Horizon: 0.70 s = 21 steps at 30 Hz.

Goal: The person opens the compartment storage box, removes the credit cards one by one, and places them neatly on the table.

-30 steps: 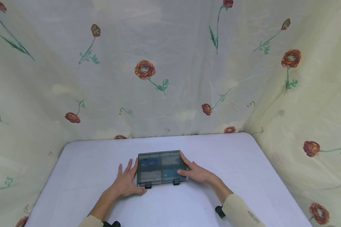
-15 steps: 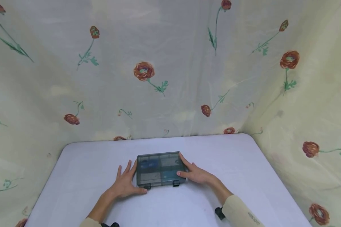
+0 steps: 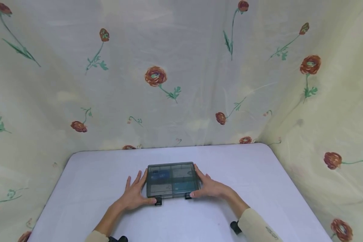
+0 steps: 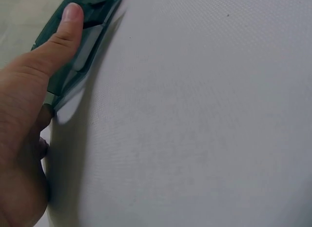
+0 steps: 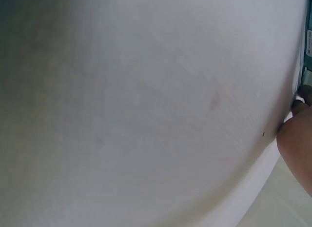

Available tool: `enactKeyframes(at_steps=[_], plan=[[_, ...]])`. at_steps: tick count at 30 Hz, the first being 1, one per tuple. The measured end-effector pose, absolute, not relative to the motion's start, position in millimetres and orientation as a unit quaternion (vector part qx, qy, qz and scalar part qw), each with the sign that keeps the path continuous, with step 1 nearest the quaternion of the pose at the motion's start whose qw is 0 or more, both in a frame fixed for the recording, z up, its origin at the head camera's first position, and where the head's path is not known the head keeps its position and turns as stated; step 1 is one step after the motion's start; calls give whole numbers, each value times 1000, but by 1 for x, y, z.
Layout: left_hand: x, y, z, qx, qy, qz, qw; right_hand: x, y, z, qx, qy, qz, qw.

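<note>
A dark translucent compartment box [image 3: 173,180] lies on the table, its lid down, with blue and pale pieces showing through. Two black latches sit on its near edge; the left latch [image 3: 158,201] juts out toward me. My left hand [image 3: 134,196] spreads its straight fingers beside the box's left side, its thumb on that latch. In the left wrist view the thumb [image 4: 70,27] lies over the green-tinted box edge. My right hand [image 3: 210,188] rests along the right side, index finger reaching toward the far corner, thumb tip at the right latch [image 3: 188,196]. Its other fingers are mostly hidden.
A white-covered table [image 3: 109,168] with rounded far corners surrounds the box. Behind and beside it hangs a flower-printed cloth [image 3: 193,84]. Beige sleeves and black wrist straps show at both forearms.
The left latch has swung outward under my left thumb. My right thumb has moved from the lid down to the right latch. The box stays nearly in place.
</note>
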<state>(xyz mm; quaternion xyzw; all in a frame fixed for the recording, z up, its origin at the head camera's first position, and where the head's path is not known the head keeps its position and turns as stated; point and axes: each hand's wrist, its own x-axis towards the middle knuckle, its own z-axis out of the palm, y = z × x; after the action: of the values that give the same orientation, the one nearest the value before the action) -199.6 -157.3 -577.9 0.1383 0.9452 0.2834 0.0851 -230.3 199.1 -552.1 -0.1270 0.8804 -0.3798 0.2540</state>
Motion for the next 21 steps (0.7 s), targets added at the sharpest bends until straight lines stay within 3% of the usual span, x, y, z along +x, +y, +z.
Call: enactKeyframes(at_steps=[21], plan=[[-202, -160, -582, 136, 938, 308, 84, -231, 200, -555, -136, 870, -400, 253]])
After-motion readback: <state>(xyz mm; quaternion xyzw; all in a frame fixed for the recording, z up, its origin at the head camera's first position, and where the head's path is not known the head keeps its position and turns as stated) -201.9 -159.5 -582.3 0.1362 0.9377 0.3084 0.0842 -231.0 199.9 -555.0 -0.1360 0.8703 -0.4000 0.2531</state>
